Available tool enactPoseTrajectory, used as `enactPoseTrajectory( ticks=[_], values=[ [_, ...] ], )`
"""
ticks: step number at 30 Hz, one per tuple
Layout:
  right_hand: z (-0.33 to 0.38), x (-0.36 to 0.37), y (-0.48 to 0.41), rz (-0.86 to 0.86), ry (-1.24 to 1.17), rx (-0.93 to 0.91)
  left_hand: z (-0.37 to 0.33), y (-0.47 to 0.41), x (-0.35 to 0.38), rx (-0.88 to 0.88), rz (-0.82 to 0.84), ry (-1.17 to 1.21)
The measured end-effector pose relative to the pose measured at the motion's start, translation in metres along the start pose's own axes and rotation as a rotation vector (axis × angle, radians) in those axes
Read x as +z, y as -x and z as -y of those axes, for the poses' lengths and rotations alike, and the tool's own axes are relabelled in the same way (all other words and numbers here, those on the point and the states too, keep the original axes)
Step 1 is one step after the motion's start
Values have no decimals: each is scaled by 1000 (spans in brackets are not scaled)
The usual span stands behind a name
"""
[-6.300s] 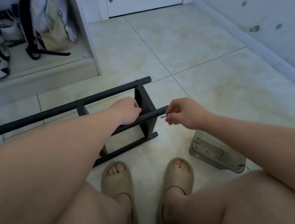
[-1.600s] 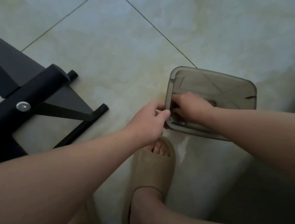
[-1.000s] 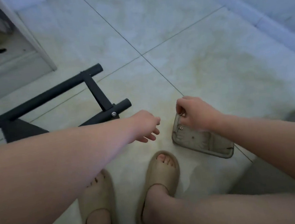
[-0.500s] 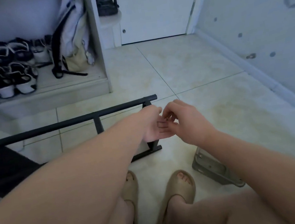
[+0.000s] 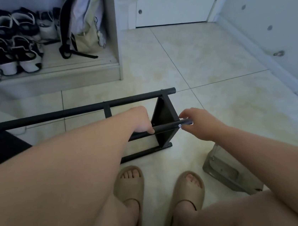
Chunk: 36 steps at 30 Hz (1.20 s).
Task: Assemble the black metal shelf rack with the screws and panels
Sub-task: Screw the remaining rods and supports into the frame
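Observation:
The black metal shelf rack [image 5: 163, 118] lies on its side on the tiled floor in front of my feet. My left hand [image 5: 140, 120] grips its near tube just left of the black end panel. A silver screw head [image 5: 179, 125] shows near the tube's right end. My right hand [image 5: 199, 123] is at that tube end, its fingertips around the tip beside the screw; I cannot tell whether it holds anything small. A grey translucent plastic box [image 5: 225, 171] for the parts lies on the floor at the right, partly behind my right forearm.
My feet in beige slippers [image 5: 185, 190] stand just below the rack. An open cabinet at the back left holds several shoes [image 5: 15, 53] and a hanging bag [image 5: 82, 27]. A white door and a wall bound the floor at the back and right.
My hands have moved apart: the left now grips the near tube, the right has gone to the tube's end. The view has shifted slightly closer.

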State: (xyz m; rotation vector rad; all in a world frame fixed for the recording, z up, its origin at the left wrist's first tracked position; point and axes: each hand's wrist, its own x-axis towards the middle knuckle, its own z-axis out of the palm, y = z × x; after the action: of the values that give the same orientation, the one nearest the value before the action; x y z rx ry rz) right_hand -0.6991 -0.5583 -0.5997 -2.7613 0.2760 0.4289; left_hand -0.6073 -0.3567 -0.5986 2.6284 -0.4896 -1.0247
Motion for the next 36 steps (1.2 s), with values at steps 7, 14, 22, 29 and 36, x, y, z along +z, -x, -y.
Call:
enactPoseTrajectory(
  ticks=[7,14,22,29,36],
  values=[
    [-16,9,-36,132,33,-57,-6,-21,9,146,129,-402],
    [-14,14,-40,157,127,-55,-10,-22,13,173,159,-559],
    [13,33,31,352,224,-32,-12,24,66,165,256,-761],
    [39,79,116,361,94,20,21,90,114,98,217,-672],
    [59,125,188,303,-83,70,45,140,137,78,275,-651]
  ],
)
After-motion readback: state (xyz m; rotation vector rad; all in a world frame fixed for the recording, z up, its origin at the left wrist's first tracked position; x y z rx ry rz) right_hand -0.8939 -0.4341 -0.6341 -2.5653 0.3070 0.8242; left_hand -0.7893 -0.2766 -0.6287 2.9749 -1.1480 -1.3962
